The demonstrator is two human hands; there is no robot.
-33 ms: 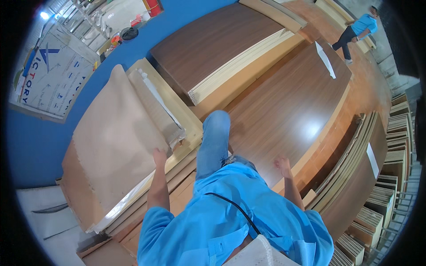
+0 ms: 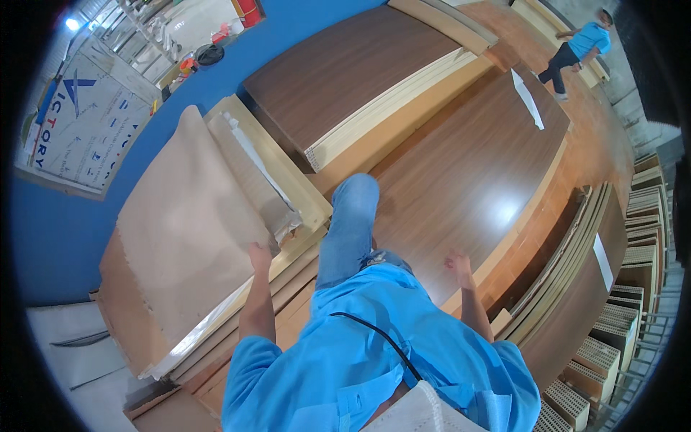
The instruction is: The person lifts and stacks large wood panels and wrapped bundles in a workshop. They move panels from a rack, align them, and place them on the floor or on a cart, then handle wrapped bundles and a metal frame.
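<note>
My left hand (image 2: 260, 255) is over the near right edge of a large beige paper-like sheet (image 2: 191, 216), which lies over a stack of boards. Its fingers are partly hidden, and I cannot make out whether they touch or grip the sheet. My right hand (image 2: 458, 268) is over the near right part of a brown wood-grain panel (image 2: 461, 173). Its fingers are apart and slightly bent, with nothing in them; contact with the panel is unclear. My bent knee in blue jeans (image 2: 353, 209) shows between the sheet and the panel.
A stack of dark brown panels (image 2: 345, 72) lies beyond, against a blue wall (image 2: 65, 241). More boards (image 2: 568, 288) stand at the right, near rows of hollow-core panels (image 2: 601, 353). A person in a blue shirt (image 2: 589, 42) is at the far right on the orange floor.
My knee has shifted slightly to the right and away from me. The far person's legs and arms have moved a little. My hands stay nearly where they were.
</note>
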